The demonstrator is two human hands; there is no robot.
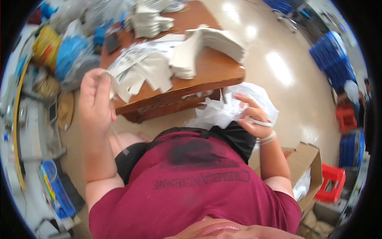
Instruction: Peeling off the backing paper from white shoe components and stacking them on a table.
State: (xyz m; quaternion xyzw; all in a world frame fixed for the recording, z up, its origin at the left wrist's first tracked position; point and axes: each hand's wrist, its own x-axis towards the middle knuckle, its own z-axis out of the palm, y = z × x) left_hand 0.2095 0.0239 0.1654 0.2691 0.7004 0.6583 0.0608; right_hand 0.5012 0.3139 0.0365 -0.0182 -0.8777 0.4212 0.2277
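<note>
My left hand (96,97), raised at the table's near left corner, pinches a cream fabric piece (114,83) between thumb and fingers. Beside it, a loose fan of cream cut pieces (147,71) spreads over the wooden table (221,65). My right hand (254,115) is held above my lap with its fingers curled. A pale loop (259,122) crosses those fingers; what it belongs to is unclear. Right by the fingertips is crumpled thin white material (219,113), and a white plastic bag (262,99) lies behind the hand.
Stacked cream pieces (217,40) and another pile (149,20) occupy the table. Stuffed plastic bags (73,59) crowd the left. To the right stand a cardboard box (306,171), a red stool (331,181) and blue crates (330,55). A blue tray (57,189) lies lower left.
</note>
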